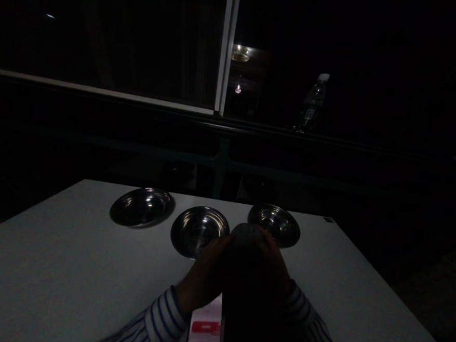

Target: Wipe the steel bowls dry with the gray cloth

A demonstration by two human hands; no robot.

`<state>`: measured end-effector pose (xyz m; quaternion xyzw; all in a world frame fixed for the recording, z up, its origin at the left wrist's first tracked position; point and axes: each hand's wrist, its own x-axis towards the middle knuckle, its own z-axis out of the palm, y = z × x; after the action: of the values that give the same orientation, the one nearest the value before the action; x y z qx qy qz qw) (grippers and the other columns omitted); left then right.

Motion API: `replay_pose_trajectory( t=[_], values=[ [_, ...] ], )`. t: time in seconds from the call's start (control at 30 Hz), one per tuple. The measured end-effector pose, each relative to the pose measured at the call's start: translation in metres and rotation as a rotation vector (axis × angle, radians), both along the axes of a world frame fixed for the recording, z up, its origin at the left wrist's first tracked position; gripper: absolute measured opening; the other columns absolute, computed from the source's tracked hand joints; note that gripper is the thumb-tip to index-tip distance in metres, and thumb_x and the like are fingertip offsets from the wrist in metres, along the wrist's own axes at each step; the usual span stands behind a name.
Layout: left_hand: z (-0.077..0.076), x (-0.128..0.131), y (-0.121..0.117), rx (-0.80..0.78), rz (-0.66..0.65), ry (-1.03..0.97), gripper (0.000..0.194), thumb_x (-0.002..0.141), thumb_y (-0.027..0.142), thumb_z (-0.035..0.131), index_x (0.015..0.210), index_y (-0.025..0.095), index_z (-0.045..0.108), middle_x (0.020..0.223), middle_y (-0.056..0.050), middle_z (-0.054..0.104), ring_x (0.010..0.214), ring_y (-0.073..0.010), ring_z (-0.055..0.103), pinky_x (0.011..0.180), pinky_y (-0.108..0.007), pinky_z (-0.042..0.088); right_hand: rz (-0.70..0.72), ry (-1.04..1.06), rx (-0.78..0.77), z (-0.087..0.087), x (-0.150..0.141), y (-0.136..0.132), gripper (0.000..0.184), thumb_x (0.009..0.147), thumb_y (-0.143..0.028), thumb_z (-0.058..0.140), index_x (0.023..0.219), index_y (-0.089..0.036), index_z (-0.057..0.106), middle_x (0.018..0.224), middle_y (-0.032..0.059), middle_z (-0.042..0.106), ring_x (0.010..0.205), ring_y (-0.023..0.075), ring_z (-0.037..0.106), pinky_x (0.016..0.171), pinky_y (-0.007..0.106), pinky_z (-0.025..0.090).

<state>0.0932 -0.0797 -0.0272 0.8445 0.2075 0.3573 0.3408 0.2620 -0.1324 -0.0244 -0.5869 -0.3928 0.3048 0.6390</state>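
Observation:
Both my hands are raised in front of me, one on each side of a dark grey rounded thing (245, 237) whose kind I cannot make out in the dim light. My left hand (207, 271) closes on its left side, and my right hand (274, 265) closes on its right side. Just beyond the left hand a shiny steel dish (196, 223) sits on the white table (68, 269). A second steel dish (271, 221) lies behind the right hand, partly covered by it. Beneath my left wrist shows a lit screen (205, 341) with a red bar.
Another steel dish (143, 207) rests at the back left of the table. Past the far edge are dark railings and a window frame (224, 51). A clear plastic bottle (313, 104) with a white cap stands near the window. Deep shadow covers the area below my hands.

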Motion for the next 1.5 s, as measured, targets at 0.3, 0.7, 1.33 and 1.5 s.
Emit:
replay_pose_trajectory(
  t=[0.3,0.7,1.33,1.5],
  values=[
    [0.049,0.001,0.006,-0.516,0.211,-0.183,0.016,0.071,0.023,0.051,0.079,0.014,0.061,0.073,-0.003,0.064,0.071,-0.0169,0.060,0.064,-0.027,0.046,0.250,0.082,0.066,0.031,-0.037,-0.006,0.072,0.066,-0.041,0.064,0.128,-0.019,0.036,0.122,0.0095,0.051,0.108,0.0236,0.051,0.090,0.037,0.041],
    [0.095,-0.017,0.000,-0.864,-0.039,-0.352,0.032,0.072,0.032,0.058,0.096,0.013,0.061,0.085,-0.006,0.067,0.077,-0.0179,0.061,0.072,-0.029,0.046,0.248,-0.210,0.046,0.074,-0.032,-0.012,0.034,0.077,-0.044,0.049,0.093,-0.017,0.062,0.091,0.0049,0.066,0.088,0.0193,0.059,0.078,0.031,0.045],
    [0.101,-0.012,-0.014,-0.919,0.076,-0.330,0.031,0.073,0.034,0.056,0.088,0.009,0.065,0.070,-0.005,0.067,0.061,-0.0128,0.059,0.056,-0.022,0.042,0.024,-0.390,0.007,0.081,-0.045,-0.017,0.019,0.076,-0.035,0.049,0.081,-0.019,0.056,0.078,0.0040,0.064,0.070,0.0182,0.059,0.062,0.029,0.044],
    [0.101,-0.027,0.002,-0.955,0.179,-0.490,0.032,0.072,0.037,0.056,0.090,0.011,0.063,0.078,-0.007,0.068,0.070,-0.0164,0.062,0.063,-0.026,0.045,-0.013,0.116,0.071,0.068,-0.025,-0.015,0.033,0.068,-0.038,0.058,0.092,-0.019,0.048,0.076,0.0053,0.065,0.071,0.0218,0.062,0.061,0.032,0.047]
  ],
)
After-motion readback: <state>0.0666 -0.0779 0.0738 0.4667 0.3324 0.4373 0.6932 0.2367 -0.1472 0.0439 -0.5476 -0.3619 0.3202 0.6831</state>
